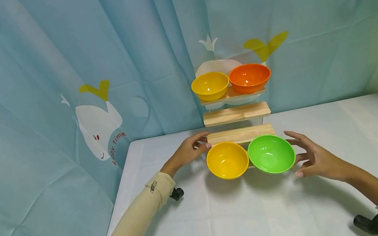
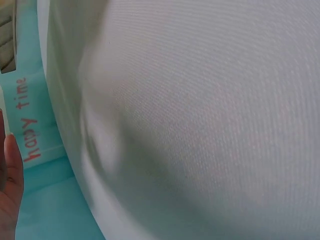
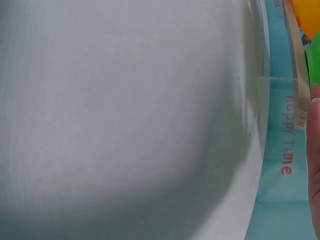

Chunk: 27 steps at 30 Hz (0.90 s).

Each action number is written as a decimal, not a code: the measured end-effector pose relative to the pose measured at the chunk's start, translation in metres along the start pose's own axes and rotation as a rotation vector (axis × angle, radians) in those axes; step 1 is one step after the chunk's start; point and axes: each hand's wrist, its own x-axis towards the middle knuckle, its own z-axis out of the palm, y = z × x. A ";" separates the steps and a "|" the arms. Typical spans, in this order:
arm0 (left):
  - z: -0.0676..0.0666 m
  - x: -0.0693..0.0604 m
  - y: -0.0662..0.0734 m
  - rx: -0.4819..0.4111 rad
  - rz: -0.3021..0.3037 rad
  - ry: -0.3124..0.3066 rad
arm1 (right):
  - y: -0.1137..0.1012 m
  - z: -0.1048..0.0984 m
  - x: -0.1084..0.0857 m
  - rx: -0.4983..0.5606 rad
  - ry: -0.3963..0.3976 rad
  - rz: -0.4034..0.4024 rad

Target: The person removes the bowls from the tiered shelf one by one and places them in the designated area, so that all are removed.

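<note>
A yellow bowl [image 1: 228, 161] and a green bowl [image 1: 271, 154] sit side by side at the front of a stepped wooden rack [image 1: 237, 113]. My left hand [image 1: 194, 147] is at the left end of one of the rack's lower boards, fingers loosely bent; whether they touch the wood I cannot tell. Beside the green bowl's right rim is my right hand [image 1: 315, 157], its fingers spread and bent, a fingertip at or very near the rim. In the right wrist view, part of that hand [image 3: 314, 155] shows just below the green bowl [image 3: 314, 60].
On the rack's top board stand another yellow bowl [image 1: 210, 86] and an orange bowl [image 1: 250, 78]. A white cloth [image 1: 207, 224] covers the table. Behind it hangs a blue curtain [image 1: 148, 57] with printed whales. Black objects [image 1: 372, 224] show at both wrists.
</note>
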 end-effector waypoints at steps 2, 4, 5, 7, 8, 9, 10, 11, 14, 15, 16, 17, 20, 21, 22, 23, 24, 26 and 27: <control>0.001 0.001 -0.001 0.002 -0.004 0.001 | 0.000 0.002 0.000 0.005 0.004 0.018; 0.001 0.001 -0.001 0.004 -0.008 0.002 | 0.000 0.003 0.001 0.006 0.009 0.028; 0.002 0.002 -0.001 0.005 -0.012 0.003 | 0.000 0.004 0.002 0.008 0.011 0.035; 0.002 0.002 0.000 0.005 -0.018 0.003 | 0.001 0.005 0.002 0.013 0.014 0.042; 0.002 0.002 0.000 0.004 -0.022 0.002 | 0.001 0.006 0.003 0.015 0.015 0.044; 0.001 0.002 0.000 0.004 -0.026 0.002 | 0.001 0.007 0.004 0.017 0.015 0.044; 0.001 0.002 0.000 0.003 -0.029 0.002 | 0.001 0.008 0.004 0.021 0.014 0.040; 0.001 0.002 0.000 0.002 -0.030 0.001 | 0.000 0.009 0.005 0.025 0.015 0.036; 0.001 0.002 0.000 -0.002 -0.035 -0.002 | -0.002 0.012 0.007 0.018 0.023 0.024; 0.002 0.002 0.000 -0.002 -0.035 -0.002 | -0.002 0.013 0.008 0.011 0.027 0.021; 0.002 0.002 0.000 -0.002 -0.036 -0.002 | -0.003 0.014 0.008 -0.001 0.033 0.016; 0.001 0.002 0.000 -0.003 -0.037 -0.003 | -0.003 0.014 0.009 -0.013 0.039 0.019; 0.002 0.002 0.000 -0.002 -0.042 -0.001 | -0.002 0.016 0.011 -0.033 0.048 0.025; 0.002 0.002 0.001 0.000 -0.044 0.000 | -0.002 0.017 0.012 -0.033 0.050 0.027; 0.002 0.002 0.001 0.002 -0.045 0.002 | -0.002 0.017 0.012 -0.028 0.048 0.028; 0.002 0.002 0.000 0.003 -0.045 0.002 | -0.002 0.018 0.012 -0.018 0.045 0.033; 0.002 0.002 0.000 0.005 -0.044 0.003 | -0.001 0.018 0.013 -0.007 0.040 0.035; 0.002 0.002 0.000 0.006 -0.044 0.005 | -0.001 0.019 0.013 0.016 0.031 0.041; 0.002 0.002 -0.001 0.004 -0.043 0.004 | -0.001 0.019 0.013 0.025 0.026 0.044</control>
